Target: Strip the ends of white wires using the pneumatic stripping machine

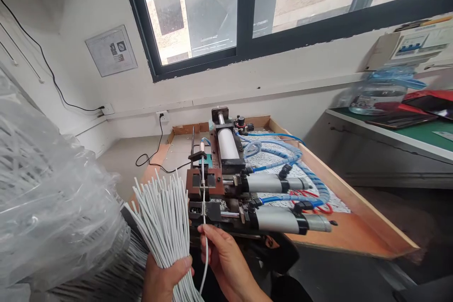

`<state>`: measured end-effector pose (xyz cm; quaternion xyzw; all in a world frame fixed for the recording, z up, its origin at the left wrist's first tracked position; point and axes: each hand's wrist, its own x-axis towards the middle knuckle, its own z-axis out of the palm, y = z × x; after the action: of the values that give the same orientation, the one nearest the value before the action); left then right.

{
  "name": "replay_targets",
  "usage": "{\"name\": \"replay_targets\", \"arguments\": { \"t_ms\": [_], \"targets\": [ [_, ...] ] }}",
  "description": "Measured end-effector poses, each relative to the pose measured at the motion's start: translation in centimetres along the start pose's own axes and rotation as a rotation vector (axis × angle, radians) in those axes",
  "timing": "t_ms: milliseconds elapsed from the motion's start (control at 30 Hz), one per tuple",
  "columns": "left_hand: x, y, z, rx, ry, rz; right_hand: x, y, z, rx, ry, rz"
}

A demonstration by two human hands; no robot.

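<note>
A thick bundle of white cables (164, 222) fans out at the top, and my left hand (166, 273) is closed around its lower part. Between thumb and fingers of my right hand (226, 255) is one single white cable (206, 255). Its upper end runs into the slot of a pneumatic machine (205, 179) just beyond my fingertips. The machine has a brown clamp block, a dark lower block and silver cylinders (279, 219) on its right. Where the cable's tip ends inside the machine is hard to make out.
Plastic-wrapped bundles (60, 198) are piled high at the left. A wooden-edged tray (368, 217) surrounds the machine, with blue air hoses (293, 155) lying in it. On the right, a green-topped table (435, 132) carries a clear plastic jug (380, 89). A black power cord (161, 146) hangs from the wall.
</note>
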<state>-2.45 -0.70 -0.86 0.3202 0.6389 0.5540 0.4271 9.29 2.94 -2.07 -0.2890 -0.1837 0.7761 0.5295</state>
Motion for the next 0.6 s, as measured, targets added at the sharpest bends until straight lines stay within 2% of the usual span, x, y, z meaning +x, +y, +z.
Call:
{"name": "replay_targets", "arguments": {
  "t_ms": [100,167,300,467,600],
  "targets": [
    [-0.1,-0.1,0.3,0.027,-0.122,0.044,-0.5,0.2,0.6,-0.068,-0.13,0.036],
    [-0.1,-0.3,0.5,0.019,-0.148,0.073,-0.9,0.3,0.9,-0.189,-0.146,-0.014],
    [-0.1,-0.8,0.8,0.047,-0.093,0.157,-1.4,0.8,0.9,-0.295,0.008,-0.176],
    [0.3,-1.1,0.6,0.088,0.059,0.111,-1.3,1.4,-0.3,-0.309,0.072,-0.167],
    [0.4,-0.9,0.6,-0.05,0.034,0.042,-1.3,1.2,-0.9,-0.296,0.118,-0.125]
  ]
}}
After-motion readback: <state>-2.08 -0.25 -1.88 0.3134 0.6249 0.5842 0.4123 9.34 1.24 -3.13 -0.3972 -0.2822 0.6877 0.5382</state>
